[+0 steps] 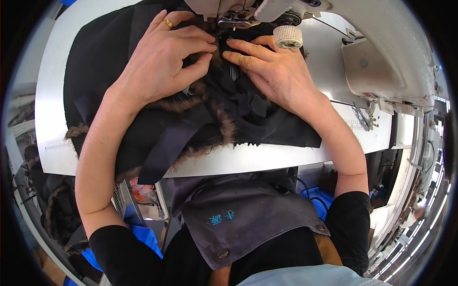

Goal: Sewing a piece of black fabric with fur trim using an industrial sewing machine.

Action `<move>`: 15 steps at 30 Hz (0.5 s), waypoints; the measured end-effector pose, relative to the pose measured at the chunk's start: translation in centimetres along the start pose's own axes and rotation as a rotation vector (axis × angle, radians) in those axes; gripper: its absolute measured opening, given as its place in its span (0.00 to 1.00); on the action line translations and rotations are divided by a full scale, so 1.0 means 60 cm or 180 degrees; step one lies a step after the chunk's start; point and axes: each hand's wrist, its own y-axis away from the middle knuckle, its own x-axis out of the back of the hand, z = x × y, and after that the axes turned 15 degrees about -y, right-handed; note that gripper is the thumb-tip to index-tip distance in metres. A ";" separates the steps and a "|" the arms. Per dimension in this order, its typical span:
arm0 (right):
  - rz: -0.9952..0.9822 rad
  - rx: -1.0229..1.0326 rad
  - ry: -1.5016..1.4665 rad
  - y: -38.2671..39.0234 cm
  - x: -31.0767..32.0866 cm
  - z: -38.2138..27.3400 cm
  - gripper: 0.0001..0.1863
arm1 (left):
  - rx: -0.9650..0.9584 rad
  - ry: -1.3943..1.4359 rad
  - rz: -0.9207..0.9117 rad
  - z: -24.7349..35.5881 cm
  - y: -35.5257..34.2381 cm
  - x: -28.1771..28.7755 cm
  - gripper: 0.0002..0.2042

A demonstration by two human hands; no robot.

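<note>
Black fabric (269, 127) beneath both hands (164, 53)

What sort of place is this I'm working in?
Probably a sewing workshop: there's a sewing machine, black cloth with brown fur on a white table, and more dark, furry cloth at lower left.

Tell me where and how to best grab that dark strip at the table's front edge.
Pinch the strip by its lower end, probably best from the wearer's side: it's flat, and that end juts past the front edge of the white table, while its upper part lies over black fabric.
</note>
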 end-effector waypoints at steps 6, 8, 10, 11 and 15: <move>0.0071 -0.0007 -0.0063 -0.001 -0.001 0.004 0.19 | -0.0017 0.0011 0.0012 0.000 -0.002 0.000 0.09; 0.0088 0.0010 -0.0045 -0.002 -0.003 0.009 0.19 | -0.0018 0.0019 0.0003 -0.001 -0.004 -0.001 0.09; 0.0109 0.0031 -0.0032 -0.003 -0.002 0.011 0.19 | -0.0039 0.0031 0.0072 -0.002 -0.007 -0.002 0.09; 0.0096 0.0032 -0.0014 -0.003 -0.002 0.010 0.18 | -0.0041 0.0026 0.0069 -0.003 -0.007 -0.001 0.09; 0.0073 0.0037 0.0019 -0.004 -0.002 0.011 0.18 | -0.0036 0.0042 0.0077 -0.004 -0.008 -0.002 0.09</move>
